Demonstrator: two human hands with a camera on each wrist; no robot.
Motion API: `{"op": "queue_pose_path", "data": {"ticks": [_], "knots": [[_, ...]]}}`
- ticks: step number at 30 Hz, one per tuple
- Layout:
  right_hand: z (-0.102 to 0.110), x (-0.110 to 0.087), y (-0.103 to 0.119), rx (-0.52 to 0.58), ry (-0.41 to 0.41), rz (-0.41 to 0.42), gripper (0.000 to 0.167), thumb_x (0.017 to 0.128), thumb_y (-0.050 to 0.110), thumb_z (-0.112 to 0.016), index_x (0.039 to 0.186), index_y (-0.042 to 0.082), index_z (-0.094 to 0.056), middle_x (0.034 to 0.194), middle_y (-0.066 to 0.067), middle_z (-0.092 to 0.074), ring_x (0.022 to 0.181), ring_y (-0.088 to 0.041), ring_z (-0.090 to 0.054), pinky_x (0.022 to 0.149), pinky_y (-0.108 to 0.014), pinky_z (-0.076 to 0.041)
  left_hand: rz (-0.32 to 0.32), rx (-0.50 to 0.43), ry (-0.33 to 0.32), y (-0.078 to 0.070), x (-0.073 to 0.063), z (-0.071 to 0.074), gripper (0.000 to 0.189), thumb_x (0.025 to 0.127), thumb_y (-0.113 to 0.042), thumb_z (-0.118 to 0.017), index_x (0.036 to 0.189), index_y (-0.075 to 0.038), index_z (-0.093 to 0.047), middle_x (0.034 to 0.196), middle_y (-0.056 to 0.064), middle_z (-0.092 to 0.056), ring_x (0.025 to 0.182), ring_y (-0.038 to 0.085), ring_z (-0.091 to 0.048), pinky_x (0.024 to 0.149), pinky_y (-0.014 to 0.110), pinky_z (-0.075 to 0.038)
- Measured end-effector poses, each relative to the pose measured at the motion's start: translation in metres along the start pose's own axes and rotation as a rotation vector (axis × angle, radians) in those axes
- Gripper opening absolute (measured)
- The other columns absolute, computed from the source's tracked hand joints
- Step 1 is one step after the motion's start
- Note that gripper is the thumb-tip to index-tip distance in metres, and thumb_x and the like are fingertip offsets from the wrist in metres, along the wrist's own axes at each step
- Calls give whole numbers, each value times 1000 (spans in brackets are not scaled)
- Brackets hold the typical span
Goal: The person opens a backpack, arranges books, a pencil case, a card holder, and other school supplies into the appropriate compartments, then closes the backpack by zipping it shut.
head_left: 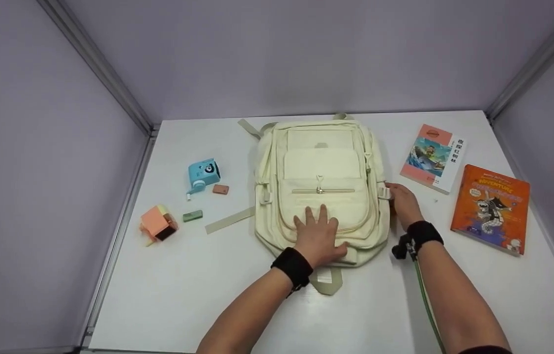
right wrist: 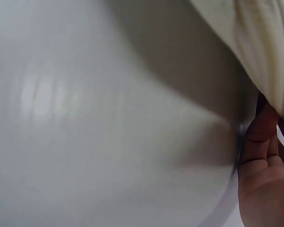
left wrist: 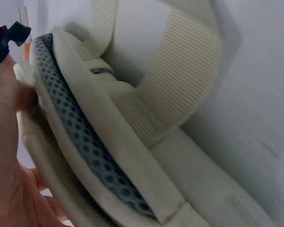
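A cream backpack lies flat on the white table, its front pocket and short zipper facing up. My left hand rests on its lower front with the fingers spread. The left wrist view looks along the bag's lower end, with grey mesh padding and a webbing strap. At the bag's right side, beside the white side buckle, my right hand pinches the bag's side edge. In the right wrist view the fabric hides the fingertips of that hand.
On the left are a blue box-shaped item, a brown-red block, a green block and an orange box-shaped item. A pink-and-white book and an orange book lie on the right. Purple-grey panels enclose the table.
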State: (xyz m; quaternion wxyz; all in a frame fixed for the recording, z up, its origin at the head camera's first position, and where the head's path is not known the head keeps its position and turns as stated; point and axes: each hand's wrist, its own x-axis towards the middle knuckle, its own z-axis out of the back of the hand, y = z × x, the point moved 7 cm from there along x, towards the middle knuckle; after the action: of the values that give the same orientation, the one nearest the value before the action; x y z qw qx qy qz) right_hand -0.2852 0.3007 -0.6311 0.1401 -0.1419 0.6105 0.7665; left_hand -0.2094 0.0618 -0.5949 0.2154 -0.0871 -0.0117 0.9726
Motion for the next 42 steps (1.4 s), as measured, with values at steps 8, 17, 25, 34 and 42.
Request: {"op": "queue_pose_path", "data": {"ticks": [8, 17, 25, 34, 42], "knots": [[4, 8, -12, 467, 95, -70, 39, 110, 14, -47, 148, 8, -41, 109, 1, -62, 80, -12, -61, 67, -27, -52, -75, -88, -34, 11, 1, 8, 43, 113, -36, -28, 135, -10, -55, 159, 12, -41, 140, 50, -40, 102, 70, -40], [3, 10, -12, 284, 27, -53, 63, 105, 29, -60, 156, 0, -37, 126, -1, -57, 98, -8, -60, 81, -20, -51, -45, -327, 28, 21, 6, 6, 57, 111, -36, -22, 157, -5, -36, 163, 7, -35, 148, 47, -26, 113, 70, -26], [12, 7, -8, -10, -28, -8, 47, 106, 28, -55, 138, -5, -56, 83, 2, -62, 68, -11, -56, 61, -26, -49, -34, -258, 28, 19, 5, 5, 53, 112, -35, -24, 154, -8, -42, 162, 7, -37, 147, 47, -29, 111, 70, -28], [6, 9, -15, 141, 27, -56, 44, 107, 25, -52, 140, -3, -49, 100, 0, -62, 79, -9, -59, 69, -23, -51, -56, -186, 14, 15, 1, 11, 48, 113, -35, -28, 148, -8, -47, 161, 11, -39, 144, 49, -34, 107, 71, -33], [-15, 5, -12, 646, 94, -136, 30, 106, 13, -54, 136, 9, -53, 121, -3, -60, 104, -13, -62, 88, -24, -53, -61, -261, 60, 22, 3, 10, 60, 110, -41, -29, 157, -5, -37, 163, 8, -36, 147, 47, -29, 111, 69, -29]]}}
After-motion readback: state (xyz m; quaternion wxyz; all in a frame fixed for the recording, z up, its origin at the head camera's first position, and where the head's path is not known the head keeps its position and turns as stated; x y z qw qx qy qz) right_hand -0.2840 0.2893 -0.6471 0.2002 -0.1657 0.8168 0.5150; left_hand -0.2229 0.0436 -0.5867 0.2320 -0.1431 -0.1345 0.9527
